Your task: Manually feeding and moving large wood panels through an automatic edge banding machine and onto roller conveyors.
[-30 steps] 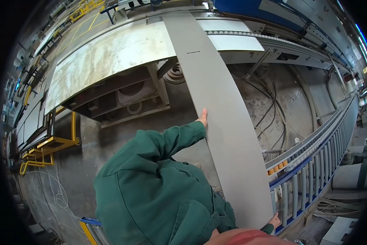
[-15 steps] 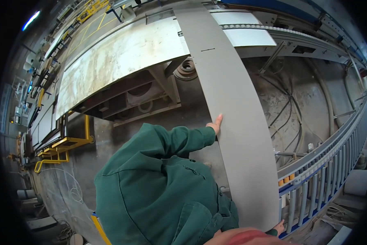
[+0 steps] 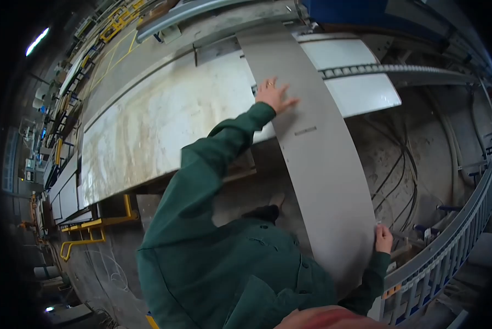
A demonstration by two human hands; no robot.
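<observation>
A long grey flat panel [image 3: 325,181] stretches from close to my body away to the far end, with a short dark slot-like mark on its face. My left hand [image 3: 273,95] is at its left edge near the far part, fingers spread and stretched over the surface. At the near right edge my right hand [image 3: 383,239] is closed, its fingers at the panel's rim; part of the fingers is hidden. Under the far part of the panel lies a stained white tabletop [image 3: 164,126] on the left, with smaller white boards [image 3: 361,93] on the right.
A roller conveyor [image 3: 448,268] curves along the right. Dark cables [image 3: 405,175] lie on the floor beyond the panel's right edge. A yellow frame [image 3: 101,225] stands at the left, and a chain-like track [image 3: 366,69] crosses near the far right.
My left hand has moved away along the panel and spread its fingers. My right hand has come up from beside the rollers to the panel's right edge. The view has shifted.
</observation>
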